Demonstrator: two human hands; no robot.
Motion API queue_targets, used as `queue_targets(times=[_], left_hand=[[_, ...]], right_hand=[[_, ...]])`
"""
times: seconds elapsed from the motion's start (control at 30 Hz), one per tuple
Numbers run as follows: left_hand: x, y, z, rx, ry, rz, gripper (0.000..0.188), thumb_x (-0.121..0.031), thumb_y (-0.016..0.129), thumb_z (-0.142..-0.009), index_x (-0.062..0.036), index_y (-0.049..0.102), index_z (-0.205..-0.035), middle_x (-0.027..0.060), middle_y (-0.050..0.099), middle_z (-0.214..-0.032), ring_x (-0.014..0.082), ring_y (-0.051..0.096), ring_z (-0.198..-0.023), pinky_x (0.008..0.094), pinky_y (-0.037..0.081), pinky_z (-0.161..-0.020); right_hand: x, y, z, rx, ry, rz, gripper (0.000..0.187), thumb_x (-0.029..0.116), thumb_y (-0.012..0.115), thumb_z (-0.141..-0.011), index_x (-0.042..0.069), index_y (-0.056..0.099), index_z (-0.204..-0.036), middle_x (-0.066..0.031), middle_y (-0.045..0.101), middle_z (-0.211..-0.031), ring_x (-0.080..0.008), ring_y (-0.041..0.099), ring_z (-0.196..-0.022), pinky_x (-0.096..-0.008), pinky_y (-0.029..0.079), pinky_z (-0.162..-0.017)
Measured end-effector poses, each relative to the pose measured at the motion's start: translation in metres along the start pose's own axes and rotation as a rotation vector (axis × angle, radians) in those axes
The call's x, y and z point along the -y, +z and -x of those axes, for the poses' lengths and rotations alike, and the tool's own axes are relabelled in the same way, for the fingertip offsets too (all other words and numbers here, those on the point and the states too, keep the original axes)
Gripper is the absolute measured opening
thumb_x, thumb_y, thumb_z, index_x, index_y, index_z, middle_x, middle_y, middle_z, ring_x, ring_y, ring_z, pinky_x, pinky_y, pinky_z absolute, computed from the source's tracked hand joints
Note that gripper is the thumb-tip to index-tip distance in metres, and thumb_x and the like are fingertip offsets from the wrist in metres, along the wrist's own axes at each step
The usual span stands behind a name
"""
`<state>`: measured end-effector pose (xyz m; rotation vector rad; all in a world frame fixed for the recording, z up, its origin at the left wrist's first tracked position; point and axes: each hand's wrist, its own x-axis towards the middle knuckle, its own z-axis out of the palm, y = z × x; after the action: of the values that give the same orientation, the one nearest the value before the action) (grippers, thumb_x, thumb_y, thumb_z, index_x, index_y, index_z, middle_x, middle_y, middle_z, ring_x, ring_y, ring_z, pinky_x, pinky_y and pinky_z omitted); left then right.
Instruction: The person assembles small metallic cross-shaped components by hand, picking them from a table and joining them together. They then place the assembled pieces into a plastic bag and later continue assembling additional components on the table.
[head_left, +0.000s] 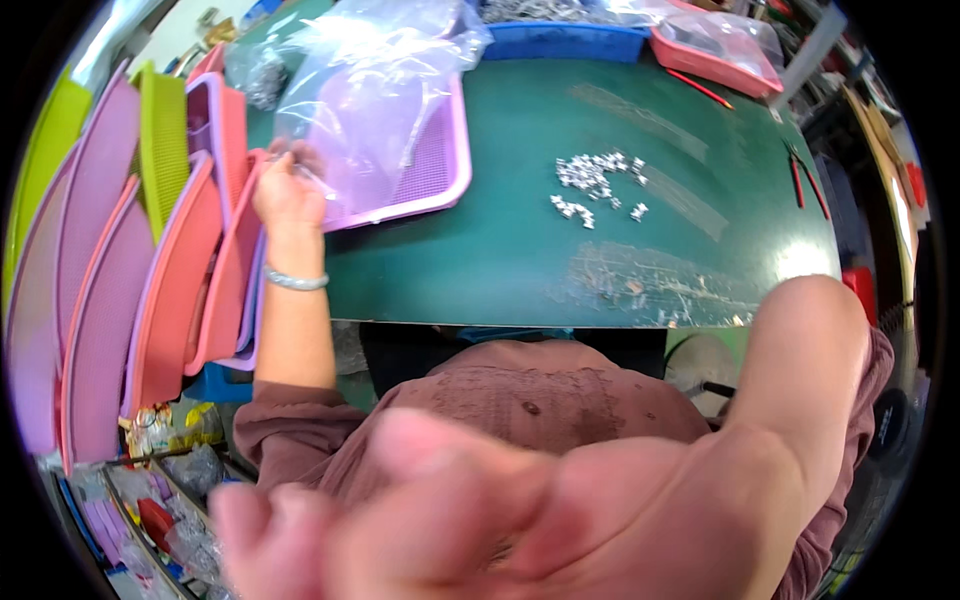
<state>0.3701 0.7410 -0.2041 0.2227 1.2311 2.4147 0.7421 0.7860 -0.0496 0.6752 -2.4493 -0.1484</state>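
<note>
At the near left corner of a purple mesh basket point(460, 150), my left hand point(290, 190) has its fingers closed on the edge of a clear plastic bag point(370, 100). The bag is spread over the basket and covers much of it. My right hand point(560, 510) is raised very close to the camera, large and blurred; its fingers look partly bent, and I see nothing in it. Beyond it, a loose pile of small silvery metal parts point(590, 175) lies on the green tabletop point(480, 270), with a few pieces lying apart.
Stacked pink, purple and green baskets point(180, 290) stand on edge at the left. Along the back are a blue tray point(565, 42) of metal parts and a pink tray point(715, 65) with clear bags. A red pencil point(700, 88) and red-handled pliers point(807, 185) lie to the right.
</note>
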Motion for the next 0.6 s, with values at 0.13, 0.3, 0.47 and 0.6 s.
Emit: queue_targets(times=[0.13, 0.3, 0.47, 0.6], left_hand=[[0.0, 0.025, 0.006, 0.019, 0.043, 0.04, 0.019, -0.001, 0.035, -0.083, -0.0091, 0.046, -0.096, 0.0078, 0.053, -0.079, 0.0192, 0.053, -0.069, 0.0326, 0.044, -0.06], [0.001, 0.018, -0.008, -0.062, 0.181, -0.289, 0.023, 0.003, 0.037, -0.079, -0.007, 0.048, -0.096, 0.0061, 0.052, -0.081, 0.0166, 0.052, -0.072, 0.0302, 0.042, -0.065], [0.034, -0.004, -0.042, 0.043, 0.111, -0.53, 0.044, 0.003, 0.046, -0.073, -0.0005, 0.041, -0.117, 0.0139, 0.052, -0.098, 0.0218, 0.05, -0.09, 0.0318, 0.039, -0.082], [0.03, 0.023, 0.002, -0.066, 0.294, -0.848, 0.078, 0.0, 0.055, -0.071, -0.0022, 0.009, -0.134, 0.0238, 0.024, -0.131, 0.032, 0.028, -0.121, 0.0377, 0.024, -0.1]], right_hand=[[-0.022, -0.008, -0.005, -0.016, 0.03, 0.026, 0.02, 0.008, 0.058, -0.063, 0.004, 0.055, -0.081, -0.0105, 0.054, -0.082, -0.0248, 0.053, -0.074, -0.035, 0.045, -0.059], [-0.144, 0.085, 0.029, -0.036, 0.438, 0.052, 0.025, 0.006, 0.062, -0.067, 0.004, 0.05, -0.089, -0.0105, 0.051, -0.087, -0.0276, 0.054, -0.083, -0.0355, 0.046, -0.068], [-0.235, 0.189, 0.05, 0.142, 0.76, -0.194, 0.071, 0.011, 0.068, -0.066, 0.012, 0.031, -0.127, -0.0236, 0.022, -0.133, -0.0394, 0.042, -0.111, -0.0385, 0.039, -0.091], [-0.257, 0.229, 0.025, 0.048, 0.731, -0.287, 0.058, 0.021, 0.068, -0.067, 0.011, 0.044, -0.119, -0.025, 0.029, -0.129, -0.0392, 0.042, -0.111, -0.0379, 0.038, -0.092]])
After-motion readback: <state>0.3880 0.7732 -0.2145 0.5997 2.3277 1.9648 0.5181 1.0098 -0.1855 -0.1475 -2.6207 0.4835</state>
